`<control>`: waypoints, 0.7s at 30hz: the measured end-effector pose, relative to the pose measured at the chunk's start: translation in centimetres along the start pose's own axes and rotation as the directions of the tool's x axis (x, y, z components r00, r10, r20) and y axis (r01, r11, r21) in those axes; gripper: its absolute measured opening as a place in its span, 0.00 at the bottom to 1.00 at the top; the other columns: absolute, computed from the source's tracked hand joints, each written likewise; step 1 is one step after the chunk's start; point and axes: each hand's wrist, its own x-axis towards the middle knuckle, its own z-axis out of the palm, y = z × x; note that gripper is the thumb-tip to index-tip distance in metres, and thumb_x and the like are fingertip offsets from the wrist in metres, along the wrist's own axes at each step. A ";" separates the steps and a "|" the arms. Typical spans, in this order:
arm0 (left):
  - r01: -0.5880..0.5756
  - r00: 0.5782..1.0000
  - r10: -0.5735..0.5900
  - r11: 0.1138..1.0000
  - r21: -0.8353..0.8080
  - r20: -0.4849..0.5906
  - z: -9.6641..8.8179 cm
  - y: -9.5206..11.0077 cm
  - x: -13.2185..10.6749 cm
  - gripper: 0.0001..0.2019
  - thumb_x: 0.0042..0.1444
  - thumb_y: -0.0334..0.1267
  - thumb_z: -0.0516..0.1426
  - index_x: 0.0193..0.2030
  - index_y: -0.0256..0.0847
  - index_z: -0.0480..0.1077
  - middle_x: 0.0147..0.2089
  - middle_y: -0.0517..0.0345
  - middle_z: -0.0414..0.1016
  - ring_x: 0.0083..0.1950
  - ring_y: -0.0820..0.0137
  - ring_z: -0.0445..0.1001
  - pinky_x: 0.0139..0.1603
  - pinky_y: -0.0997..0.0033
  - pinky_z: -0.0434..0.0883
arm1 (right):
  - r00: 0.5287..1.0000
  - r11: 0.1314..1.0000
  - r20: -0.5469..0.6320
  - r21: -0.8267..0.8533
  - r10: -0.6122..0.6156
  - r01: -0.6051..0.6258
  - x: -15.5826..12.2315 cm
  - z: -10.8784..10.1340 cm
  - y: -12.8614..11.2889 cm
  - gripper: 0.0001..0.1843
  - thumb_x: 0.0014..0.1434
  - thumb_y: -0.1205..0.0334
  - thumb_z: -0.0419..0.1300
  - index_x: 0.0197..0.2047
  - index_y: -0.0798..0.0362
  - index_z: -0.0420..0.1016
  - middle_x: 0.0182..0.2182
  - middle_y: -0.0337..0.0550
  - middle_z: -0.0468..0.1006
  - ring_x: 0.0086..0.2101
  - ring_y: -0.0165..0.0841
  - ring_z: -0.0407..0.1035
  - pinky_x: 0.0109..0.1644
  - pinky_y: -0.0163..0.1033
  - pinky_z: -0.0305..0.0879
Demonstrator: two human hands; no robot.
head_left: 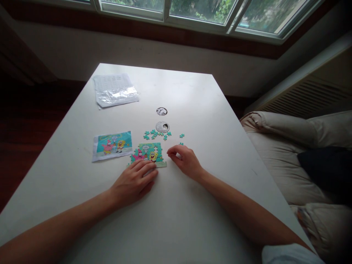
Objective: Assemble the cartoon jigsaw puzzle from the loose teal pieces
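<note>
A partly joined jigsaw puzzle (148, 151) with cartoon figures on a teal ground lies on the white table, with gaps near its right and left sides. My left hand (137, 178) rests flat across its lower edge, fingers stretched out. Just right of the puzzle is my right hand (183, 159), its thumb and forefinger pinched together; whatever they hold, if anything, is too small to make out. Several loose teal puzzle pieces (153, 134) are scattered above the puzzle. One piece (182, 135) lies apart to the right, and another (181, 143) shows just behind my right hand.
A printed reference picture (114, 145) lies left of the puzzle. Papers in a clear plastic sleeve (117, 91) are at the table's far left. Two round fittings, a hole (162, 111) and a metal cap (161, 126), sit mid-table (198, 99). A beige sofa (277, 154) stands to the right.
</note>
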 end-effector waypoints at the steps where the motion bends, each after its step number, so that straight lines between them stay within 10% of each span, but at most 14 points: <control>1: -0.001 1.000 0.001 1.000 -0.001 -0.002 0.0 0.0 0.0 0.15 0.65 0.34 0.55 0.57 0.41 0.71 0.60 0.45 0.73 0.63 0.56 0.70 0.64 0.48 0.70 | 1.000 1.000 -0.021 0.029 0.009 -0.008 0.2 -0.3 0.0 0.06 0.65 0.67 0.58 0.40 0.49 0.76 0.36 0.40 0.80 0.37 0.32 0.71 0.46 0.39 0.64; 13: -0.019 1.000 0.019 1.000 0.005 0.011 0.0 -0.2 -0.1 0.15 0.65 0.34 0.54 0.57 0.40 0.71 0.61 0.45 0.72 0.63 0.55 0.69 0.64 0.49 0.70 | 0.957 0.979 0.286 -0.204 0.039 0.021 0.6 -8.2 1.2 0.09 0.65 0.66 0.57 0.42 0.50 0.79 0.38 0.43 0.78 0.38 0.33 0.70 0.44 0.37 0.64; 21: -0.016 1.000 0.016 1.000 -0.004 0.020 -0.1 -0.2 -0.1 0.15 0.65 0.34 0.54 0.58 0.40 0.70 0.61 0.45 0.72 0.63 0.56 0.69 0.65 0.49 0.69 | 0.832 0.952 0.525 -0.307 0.181 -0.013 -1.0 -10.3 1.6 0.14 0.60 0.60 0.63 0.50 0.47 0.76 0.44 0.45 0.75 0.39 0.35 0.69 0.41 0.36 0.64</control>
